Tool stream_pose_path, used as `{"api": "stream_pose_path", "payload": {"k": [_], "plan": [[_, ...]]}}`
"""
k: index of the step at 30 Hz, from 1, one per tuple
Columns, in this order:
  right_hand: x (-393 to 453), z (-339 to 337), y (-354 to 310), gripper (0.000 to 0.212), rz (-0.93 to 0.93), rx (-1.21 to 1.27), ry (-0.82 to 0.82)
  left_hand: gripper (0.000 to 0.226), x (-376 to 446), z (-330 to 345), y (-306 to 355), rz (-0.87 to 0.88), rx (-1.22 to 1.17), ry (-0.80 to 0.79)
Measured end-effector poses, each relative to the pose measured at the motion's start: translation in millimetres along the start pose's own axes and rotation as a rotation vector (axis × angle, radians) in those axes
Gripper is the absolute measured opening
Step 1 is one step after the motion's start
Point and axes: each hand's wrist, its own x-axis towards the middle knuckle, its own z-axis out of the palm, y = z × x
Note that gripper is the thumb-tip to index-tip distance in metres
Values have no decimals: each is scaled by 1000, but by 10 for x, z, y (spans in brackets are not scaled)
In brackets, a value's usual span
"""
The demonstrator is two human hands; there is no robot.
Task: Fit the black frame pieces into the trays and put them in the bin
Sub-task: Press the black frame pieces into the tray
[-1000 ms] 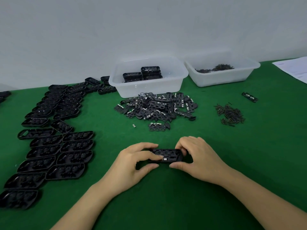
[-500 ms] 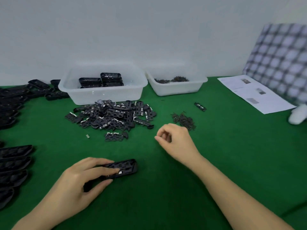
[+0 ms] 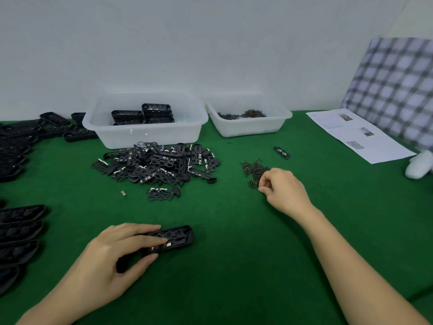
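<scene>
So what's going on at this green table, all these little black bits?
A person is assembling small parts. The left hand holds a black tray with a frame piece fitted in it against the table. The right hand picks at a small pile of dark pins. A heap of loose frame pieces lies ahead, and finished trays sit in the bin.

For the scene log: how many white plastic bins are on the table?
2. The larger bin sits behind the frame pile; the smaller bin stands just to its right. None looks hidden.
</scene>
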Motion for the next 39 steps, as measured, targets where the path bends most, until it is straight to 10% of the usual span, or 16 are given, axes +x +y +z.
{"api": "stream_pose_path", "payload": {"k": [5, 12, 18, 27, 30, 33, 39], "plan": [[-183, -215, -481, 17, -90, 435, 37, 21, 117, -29, 163, -86, -102, 249], [-529, -7, -1505, 13, -57, 1268, -467, 16, 270, 64, 420, -338, -471, 528], [-558, 150, -1674, 7, 73, 1500, -643, 10, 199, 37, 370, -445, -673, 647], [-601, 216, -1699, 8, 163, 1638, -477, 10, 227, 131, 412, -524, -720, 676], [-425, 180, -1533, 11, 152, 1469, -193, 11, 216, 146, 439, -514, -709, 681], [-119, 133, -1050, 16, 18, 798, 248, 12, 199, 111, 444, -512, -798, 681], [78, 308, -317, 13, -45, -88, 253, 14, 221, 89, 446, -506, -896, 605]]}}
